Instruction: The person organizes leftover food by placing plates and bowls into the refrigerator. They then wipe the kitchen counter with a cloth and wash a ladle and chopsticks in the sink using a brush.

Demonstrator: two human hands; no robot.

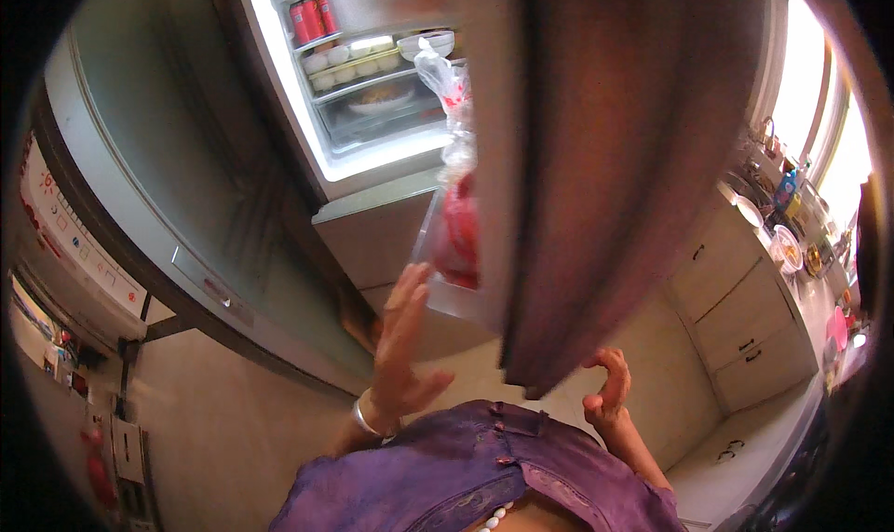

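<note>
A refrigerator door (601, 148) with a brown-red outer face stands ajar in front of me. My left hand (401, 347), a bracelet on its wrist, is raised with fingers spread and holds nothing. It appears close to the clear door bin (447, 301); contact cannot be told. A red item (457, 235) sits in that bin, with a knotted clear plastic bag (457, 106) above it. My right hand (609, 387) is on the other side of the door, near its lower edge. Its fingers are curled, with a gap to the thumb and nothing visible between them.
Inside the lit refrigerator are red cans (313, 19), eggs in a tray (349, 64), a bowl (427, 45) and a dish of food (380, 99). A frosted-glass sliding door (209, 148) is at left. Cabinets (740, 308) and a cluttered counter (803, 274) line the right.
</note>
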